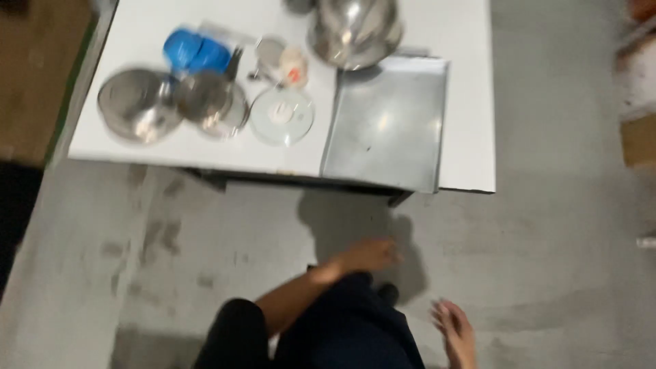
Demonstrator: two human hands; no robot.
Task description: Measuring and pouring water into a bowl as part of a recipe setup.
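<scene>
While both hands hang empty above the floor, left hand (365, 256) and right hand (454, 331) with fingers loosely open, the steel tray (386, 126) juts past the worktop (468, 89) edge; a bump could tip it off.

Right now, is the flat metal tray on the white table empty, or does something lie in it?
Empty. The metal tray shows only bare, shiny surface; the large steel bowl stands just beyond its far edge.
</scene>
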